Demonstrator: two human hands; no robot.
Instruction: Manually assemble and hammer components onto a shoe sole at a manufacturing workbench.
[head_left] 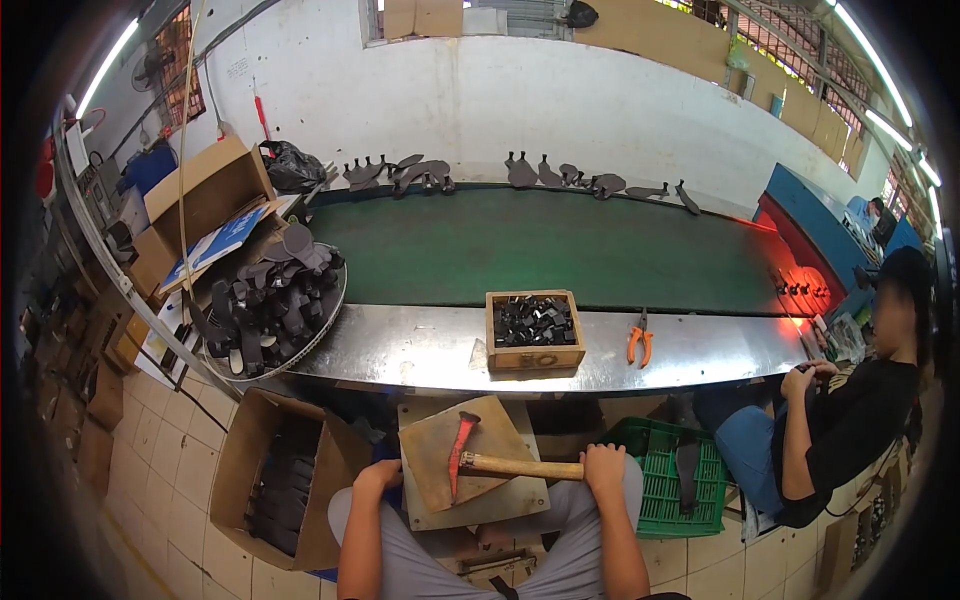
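Observation:
A hammer (525, 467) with a red head and wooden handle rests across a worn square board (428, 455) in front of me. The end of its handle meets my right hand (605, 468), whose fingers are curled around it beside my right knee. Under the board is a larger pale plate (527, 508) with holes at its corners. My left hand (379, 476) is at the left edge of the plate, by my left knee. Its fingertips are hidden, and nothing shows in it.
Beyond the board, a metal ledge (420, 345) carries a wooden box (535, 357) of small black parts and orange-handled pliers (640, 342). Behind runs a green conveyor belt (540, 245). Shoe soles fill a round basket (342, 300) and carton (335, 470). A green crate (715, 500) and seated co-worker (850, 430) are right.

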